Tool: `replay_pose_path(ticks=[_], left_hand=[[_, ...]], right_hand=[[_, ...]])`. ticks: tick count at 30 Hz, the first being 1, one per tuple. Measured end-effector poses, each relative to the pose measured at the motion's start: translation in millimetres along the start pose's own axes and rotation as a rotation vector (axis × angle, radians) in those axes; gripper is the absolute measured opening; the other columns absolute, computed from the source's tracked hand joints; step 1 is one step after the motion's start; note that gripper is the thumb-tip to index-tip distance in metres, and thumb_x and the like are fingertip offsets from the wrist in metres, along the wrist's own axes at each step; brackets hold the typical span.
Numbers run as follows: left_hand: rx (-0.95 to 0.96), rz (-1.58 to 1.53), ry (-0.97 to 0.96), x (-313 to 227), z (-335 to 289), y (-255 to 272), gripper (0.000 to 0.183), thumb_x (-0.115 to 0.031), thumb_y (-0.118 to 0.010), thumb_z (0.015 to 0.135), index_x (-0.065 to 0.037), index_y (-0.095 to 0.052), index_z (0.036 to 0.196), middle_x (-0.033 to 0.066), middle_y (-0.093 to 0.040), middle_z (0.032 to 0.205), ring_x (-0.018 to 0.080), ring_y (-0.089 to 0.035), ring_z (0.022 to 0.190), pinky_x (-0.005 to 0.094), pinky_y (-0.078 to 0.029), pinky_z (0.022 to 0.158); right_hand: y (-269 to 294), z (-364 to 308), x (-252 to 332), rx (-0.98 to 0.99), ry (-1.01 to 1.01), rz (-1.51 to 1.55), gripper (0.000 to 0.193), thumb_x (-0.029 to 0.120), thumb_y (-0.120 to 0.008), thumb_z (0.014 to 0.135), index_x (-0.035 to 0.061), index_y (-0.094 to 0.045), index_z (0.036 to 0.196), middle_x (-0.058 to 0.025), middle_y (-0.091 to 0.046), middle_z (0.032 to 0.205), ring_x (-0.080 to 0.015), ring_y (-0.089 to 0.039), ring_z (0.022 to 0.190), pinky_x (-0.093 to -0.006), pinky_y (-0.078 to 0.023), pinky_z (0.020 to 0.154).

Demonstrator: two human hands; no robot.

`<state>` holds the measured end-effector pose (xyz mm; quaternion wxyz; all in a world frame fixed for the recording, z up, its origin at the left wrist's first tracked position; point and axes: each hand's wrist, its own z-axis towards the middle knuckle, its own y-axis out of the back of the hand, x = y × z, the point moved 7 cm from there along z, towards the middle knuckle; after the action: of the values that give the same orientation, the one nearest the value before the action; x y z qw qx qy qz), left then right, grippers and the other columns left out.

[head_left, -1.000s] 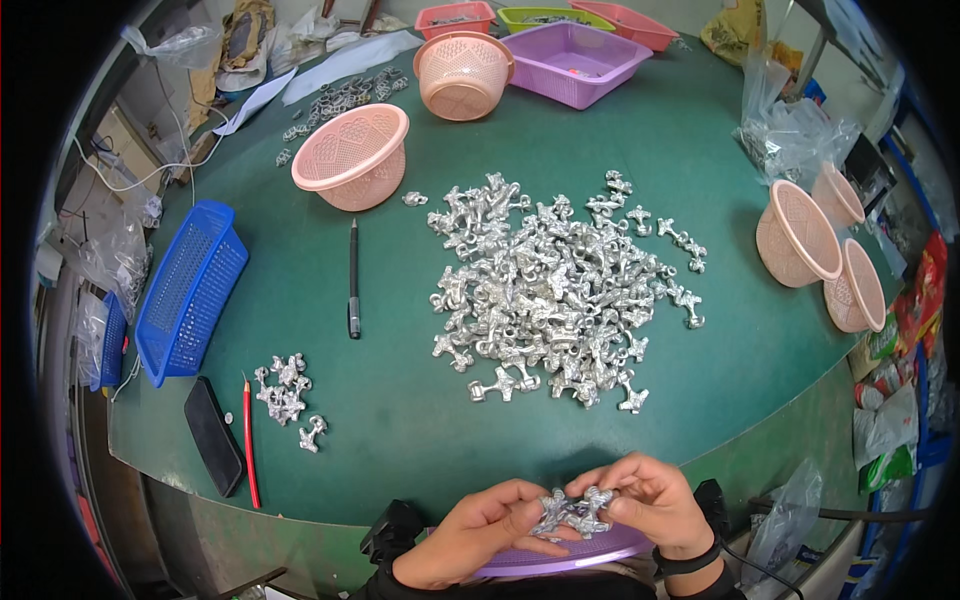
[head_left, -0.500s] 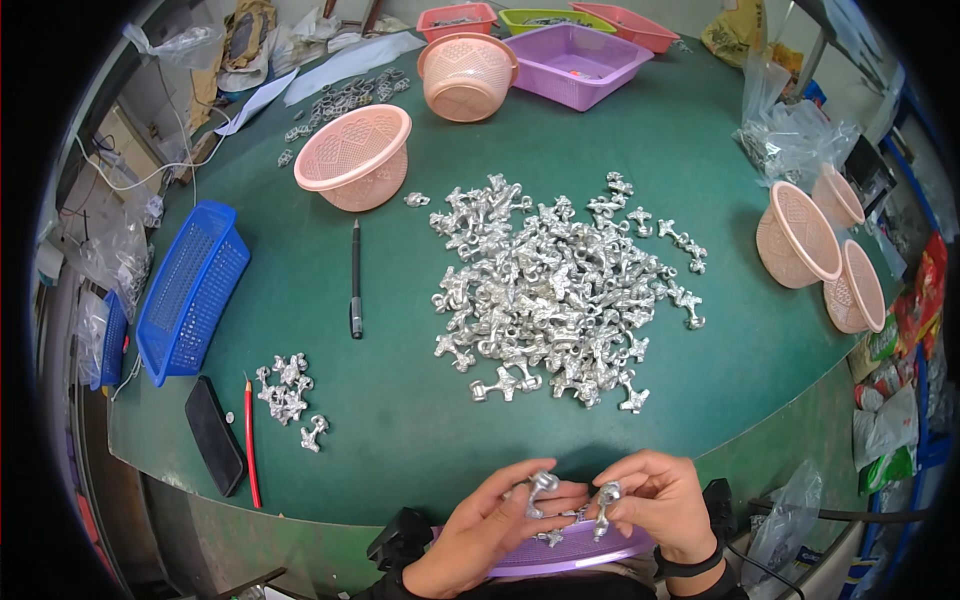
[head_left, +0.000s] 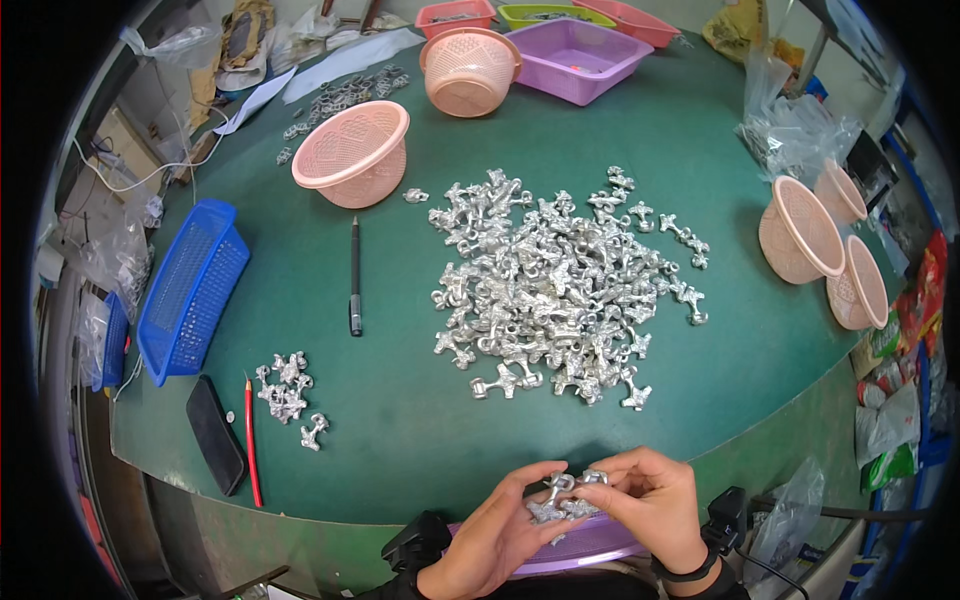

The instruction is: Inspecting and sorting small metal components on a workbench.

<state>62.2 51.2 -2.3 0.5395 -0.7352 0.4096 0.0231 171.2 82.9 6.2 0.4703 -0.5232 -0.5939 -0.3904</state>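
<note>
Near the table's front edge, my left hand (head_left: 497, 532) is cupped around several small silver metal castings (head_left: 548, 508), which lie on its palm and fingers. My right hand (head_left: 655, 505) meets it from the right, pinching another silver casting (head_left: 592, 478) between thumb and fingers. The castings touch or nearly touch, so I cannot tell whether they are joined. Under both hands shows the rim of a purple basket (head_left: 610, 552). A big heap of like castings (head_left: 560, 300) covers the middle of the green table, and a small cluster (head_left: 286, 388) lies at the left.
Left of the heap are a black pen (head_left: 355, 285), a red pencil (head_left: 251, 440), a dark phone (head_left: 214, 435) and a blue basket (head_left: 195, 290). Pink baskets (head_left: 355, 165) stand beyond it, more pink baskets (head_left: 797, 235) at the right. A purple tray (head_left: 575, 70) sits at the back.
My hands have come closer together. The casting in my right hand, which hung apart before, is now against those in my left palm, where more pieces show.
</note>
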Motion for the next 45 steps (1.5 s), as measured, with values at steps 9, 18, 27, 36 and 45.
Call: replay_pose_path(ticks=[9,18,27,36,45], left_hand=[[-0.014,-0.069,0.003,1.1,0.7,7.1,0.043,-0.032,-0.029,0.084,0.002,-0.033,0.110,0.0169,-0.035,0.111,0.0274,-0.034,0.106,0.0451,-0.027,0.090],[-0.012,-0.051,0.026,1.9,0.6,6.0,0.043,-0.032,-0.029,0.084,0.002,-0.032,0.110,0.0180,-0.034,0.112,0.0269,-0.033,0.107,0.0437,-0.028,0.090],[0.046,0.939,-0.230,-12.8,-15.4,-9.6,0.017,-0.010,-0.047,0.077,-0.002,-0.052,0.092,0.0119,-0.051,0.095,0.0172,-0.049,0.085,0.0281,-0.039,0.073],[-0.284,0.605,-0.879,-132.1,27.9,-40.9,0.023,-0.015,-0.040,0.080,0.002,-0.042,0.094,0.0130,-0.054,0.081,0.0175,-0.052,0.077,0.0264,-0.040,0.069],[-0.490,0.602,-1.056,-190.0,48.9,-27.2,0.020,-0.015,-0.042,0.079,-0.001,-0.044,0.092,0.0093,-0.055,0.081,0.0139,-0.054,0.075,0.0226,-0.040,0.064]], right_hand=[[5.7,0.0,-4.9,0.037,-0.191,0.044,0.019,0.010,-0.055,0.074,-0.0032,-0.053,0.088,-0.0077,-0.058,0.068,-0.0066,-0.052,0.052,-0.0163,-0.039,0.041],[8.2,0.9,-3.7,0.028,-0.168,0.083,0.015,0.011,-0.053,0.075,-0.0025,-0.055,0.081,-0.0064,-0.057,0.066,-0.0054,-0.049,0.051,-0.0159,-0.038,0.041],[42.8,4.1,14.2,-0.152,0.161,-0.269,0.008,0.006,-0.059,0.068,-0.0003,-0.055,0.065,-0.0036,-0.052,0.059,-0.0063,-0.045,0.050,-0.0181,-0.034,0.045],[-94.8,-67.3,43.6,0.507,0.881,-0.405,0.019,0.005,-0.053,0.065,-0.0001,-0.053,0.084,-0.0068,-0.050,0.081,-0.0200,-0.048,0.077,-0.0276,-0.039,0.066],[-127.1,-84.4,27.1,0.370,0.882,-0.606,0.024,0.010,-0.046,0.065,0.0038,-0.052,0.088,-0.0063,-0.047,0.092,-0.0224,-0.043,0.085,-0.0308,-0.036,0.072]])
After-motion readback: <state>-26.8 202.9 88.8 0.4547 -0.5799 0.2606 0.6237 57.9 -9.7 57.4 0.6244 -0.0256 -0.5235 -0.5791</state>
